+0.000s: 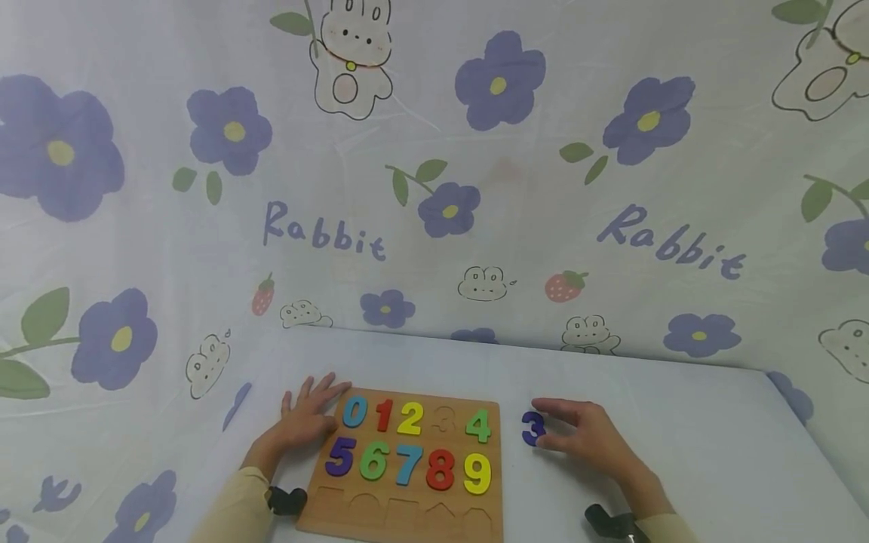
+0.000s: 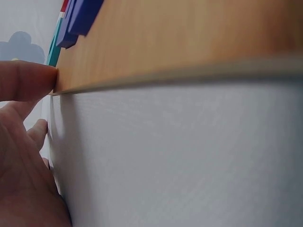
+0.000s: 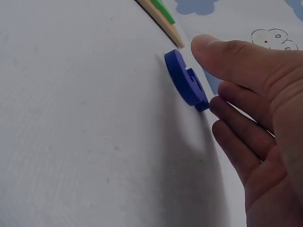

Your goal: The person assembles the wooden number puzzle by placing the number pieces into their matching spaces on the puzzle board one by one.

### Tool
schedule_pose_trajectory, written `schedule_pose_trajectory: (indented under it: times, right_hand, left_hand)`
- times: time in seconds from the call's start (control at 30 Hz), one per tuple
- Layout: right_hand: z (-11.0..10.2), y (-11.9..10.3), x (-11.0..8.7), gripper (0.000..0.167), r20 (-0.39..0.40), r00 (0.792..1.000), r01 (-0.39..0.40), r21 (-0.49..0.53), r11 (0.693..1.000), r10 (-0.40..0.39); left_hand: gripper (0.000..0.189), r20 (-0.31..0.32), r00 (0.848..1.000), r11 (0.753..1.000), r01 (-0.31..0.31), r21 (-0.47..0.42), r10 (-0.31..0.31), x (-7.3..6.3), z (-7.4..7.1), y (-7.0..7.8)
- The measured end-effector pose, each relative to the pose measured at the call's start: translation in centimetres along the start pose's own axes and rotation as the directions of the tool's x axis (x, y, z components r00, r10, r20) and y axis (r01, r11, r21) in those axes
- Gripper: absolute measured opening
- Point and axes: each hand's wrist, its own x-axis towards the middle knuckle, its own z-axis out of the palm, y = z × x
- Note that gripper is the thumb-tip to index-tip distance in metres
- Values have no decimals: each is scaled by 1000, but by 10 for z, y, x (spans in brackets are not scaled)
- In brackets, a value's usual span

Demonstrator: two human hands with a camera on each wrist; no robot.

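A wooden number board point(image 1: 414, 494) lies on the white table, bearing raised coloured digits. The recess for three point(image 1: 444, 419) shows bare wood between the yellow two point(image 1: 410, 419) and the green four point(image 1: 478, 427). My left hand point(image 1: 305, 422) rests at the board's upper left edge, fingers spread and thumb touching the rim. To the right of the board, a blue number three point(image 3: 182, 80) lies on the table. My right hand point(image 1: 591, 437) is around it, thumb and fingers spread apart; in the right wrist view a gap shows between thumb and piece.
Along the board's bottom runs a row of shallow shape outlines point(image 1: 403, 513). The white table point(image 1: 679, 437) extends to the right, and a patterned curtain point(image 1: 421, 158) with flowers and rabbits hangs behind its far edge. A black wrist device point(image 1: 288, 501) sits near the board's lower left side.
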Motion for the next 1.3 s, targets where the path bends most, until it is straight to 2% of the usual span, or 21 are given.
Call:
schedule_pose_trajectory:
  times: [0.1,0.3,0.57,0.83,0.97,1.3]
  right_hand:
    - [3,0,1,61,0,1000,-19,-25,999,19]
    - [7,0,2,62,-3,999,-44,-89,995,44]
    - [9,2,1,59,-20,1000,-6,-126,992,3]
    - [8,-2,0,60,-48,998,-49,-71,996,45]
    - [9,-13,1,63,-61,997,-51,-71,996,47]
    - [11,-56,3,59,-93,995,-38,-81,996,30]
  left_hand:
    - [74,-13,1000,1000,-15,2,15,2,3,-6]
    - [75,-20,1000,1000,3,13,-3,5,3,-7]
    - [76,-22,999,999,26,38,-25,8,6,-10]
    - [77,-22,999,999,25,39,-24,8,7,-10]
    - [76,-21,1000,999,20,32,-19,8,7,-10]
    - [77,-8,999,999,32,31,-32,4,4,-2]
